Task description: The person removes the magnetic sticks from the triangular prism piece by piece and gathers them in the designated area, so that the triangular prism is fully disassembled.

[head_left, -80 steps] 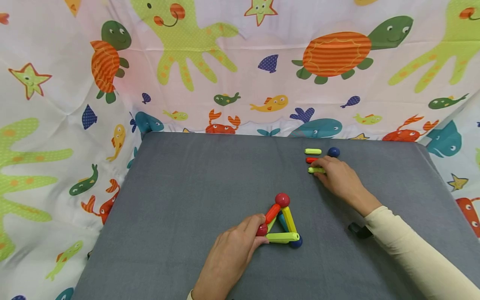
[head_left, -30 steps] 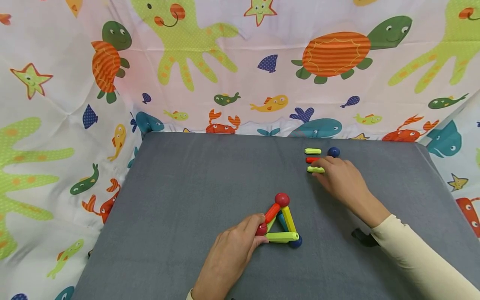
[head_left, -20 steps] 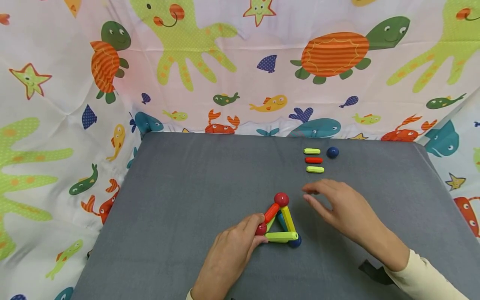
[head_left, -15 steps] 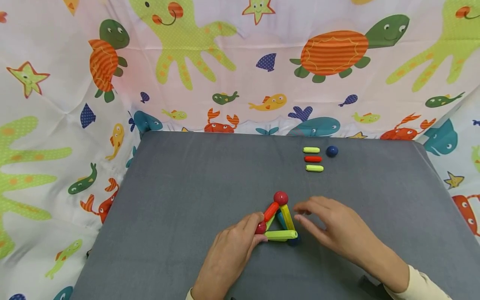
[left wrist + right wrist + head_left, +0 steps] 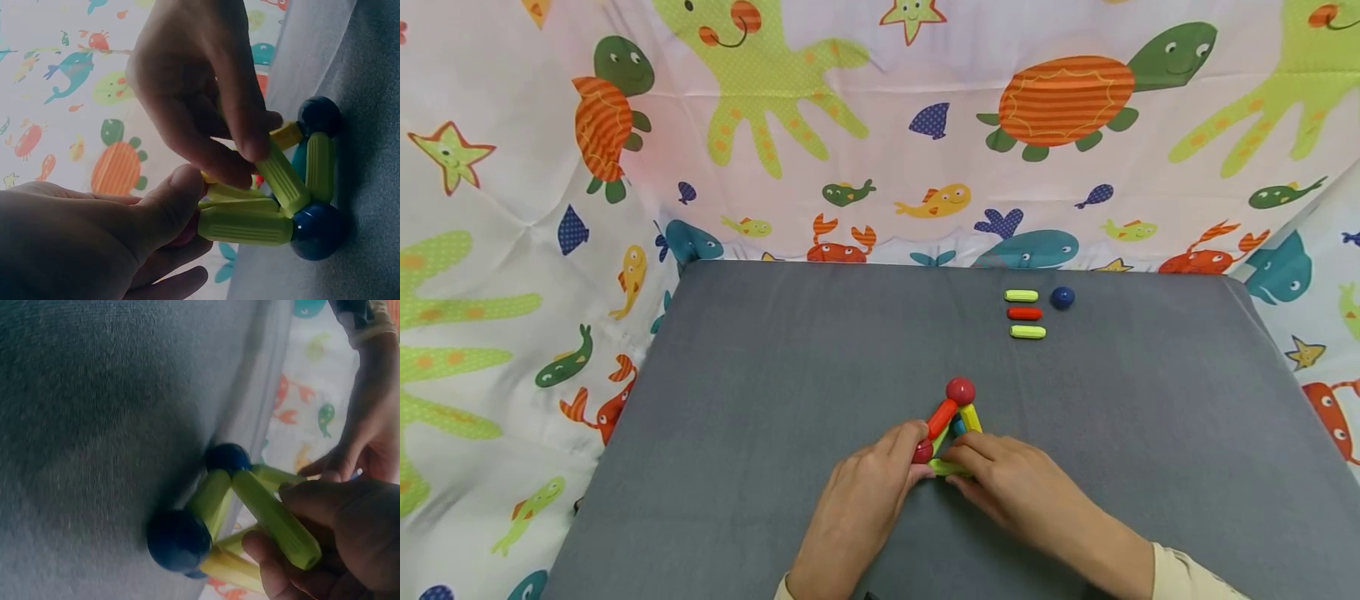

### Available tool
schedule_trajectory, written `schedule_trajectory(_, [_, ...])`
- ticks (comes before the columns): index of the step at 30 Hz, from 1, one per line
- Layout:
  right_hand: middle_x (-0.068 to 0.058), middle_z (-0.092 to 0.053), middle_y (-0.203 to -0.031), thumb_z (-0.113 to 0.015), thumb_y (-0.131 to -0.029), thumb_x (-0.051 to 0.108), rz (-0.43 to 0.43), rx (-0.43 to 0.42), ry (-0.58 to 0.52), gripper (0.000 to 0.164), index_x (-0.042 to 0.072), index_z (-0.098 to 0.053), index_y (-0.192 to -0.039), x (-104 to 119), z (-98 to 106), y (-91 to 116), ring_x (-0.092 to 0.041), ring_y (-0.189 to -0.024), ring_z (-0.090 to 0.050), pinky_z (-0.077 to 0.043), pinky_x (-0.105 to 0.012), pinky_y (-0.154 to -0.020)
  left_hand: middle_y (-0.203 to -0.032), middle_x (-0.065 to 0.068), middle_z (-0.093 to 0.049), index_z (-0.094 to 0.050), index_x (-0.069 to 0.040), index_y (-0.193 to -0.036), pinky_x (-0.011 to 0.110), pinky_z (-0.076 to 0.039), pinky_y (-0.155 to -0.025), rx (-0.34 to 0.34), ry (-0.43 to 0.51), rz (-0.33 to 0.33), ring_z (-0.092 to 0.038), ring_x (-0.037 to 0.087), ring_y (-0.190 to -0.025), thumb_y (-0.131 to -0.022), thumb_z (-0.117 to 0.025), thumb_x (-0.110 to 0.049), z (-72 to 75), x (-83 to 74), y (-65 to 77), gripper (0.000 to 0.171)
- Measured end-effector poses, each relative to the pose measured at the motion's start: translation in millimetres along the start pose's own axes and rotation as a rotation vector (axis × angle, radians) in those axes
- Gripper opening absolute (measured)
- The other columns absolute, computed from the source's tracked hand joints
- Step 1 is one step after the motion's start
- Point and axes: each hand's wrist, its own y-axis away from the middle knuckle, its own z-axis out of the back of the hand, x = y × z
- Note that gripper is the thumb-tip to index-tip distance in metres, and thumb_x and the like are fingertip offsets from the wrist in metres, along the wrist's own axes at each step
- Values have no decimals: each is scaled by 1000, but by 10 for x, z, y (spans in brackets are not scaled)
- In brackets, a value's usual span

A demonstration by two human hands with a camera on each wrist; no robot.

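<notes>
A frame of magnetic sticks and balls stands on the grey table, with a red ball (image 5: pixel 960 391) at its far corner, a red stick (image 5: pixel 942 419) and a yellow stick (image 5: pixel 972 418). My left hand (image 5: pixel 865 508) grips the near red ball (image 5: pixel 922 452), thumb and fingers around it. From the right, my right hand (image 5: pixel 1022 487) reaches over the frame and pinches a light green stick (image 5: pixel 275 519) between thumb and fingers. That stick slants up from a blue ball (image 5: pixel 317 230). Another green stick (image 5: pixel 244 225) joins this ball to the one in my left hand.
Toward the back right lie two loose green sticks, one farther (image 5: pixel 1021 296) and one nearer (image 5: pixel 1027 332), with a red stick (image 5: pixel 1025 313) between them. A loose blue ball (image 5: pixel 1062 298) sits beside them. A sea-animal curtain (image 5: pixel 880 125) hangs behind the grey tabletop (image 5: pixel 775 375).
My right hand has left the loose sticks at the back, moved nearer and leftward, and now pinches the frame's green stick. My left hand has kept its grip on the red ball.
</notes>
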Motion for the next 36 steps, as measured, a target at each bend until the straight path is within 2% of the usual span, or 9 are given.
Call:
schedule_trajectory(7, [10,-65,-102,-92,-84,18,-40,32,-34,35,17,-78,-116,41,-134,0,-5,-78,-62,-60,-26,-72,-99,-7,-69,-62,-14,-122,22,-53,-54,-43,-59,-33,-52,6,-59,-83,-87,-35,-47,-36,4,50])
schedule_trajectory(14, [10,-63,-99,-92,-85,17,-56,24,-32,31,16,-79,-112,56,-194,-17,-3,-75,-57,-58,-23,-68,-101,-6,-71,-63,-14,-122,22,-55,-56,-60,-65,-39,-55,6,-59,-82,-87,-35,-56,-50,9,52])
schedule_trajectory(29, [7,-58,-90,-96,-80,19,-70,-4,55,30,17,-76,-102,101,-327,-37,-5,-67,-50,-53,-25,-61,-98,-5,-70,-64,-12,-121,20,-55,-58,-72,-62,-45,-56,5,-61,-84,-86,-36,-84,-53,30,49])
schedule_trajectory(36, [7,-58,-91,-95,-80,15,-86,-21,48,30,16,-74,-101,105,-374,-25,-5,-65,-48,-52,-23,-57,-97,-5,-69,-63,-13,-121,21,-54,-55,-66,-53,-33,-57,5,-61,-87,-84,-36,-91,-53,31,46])
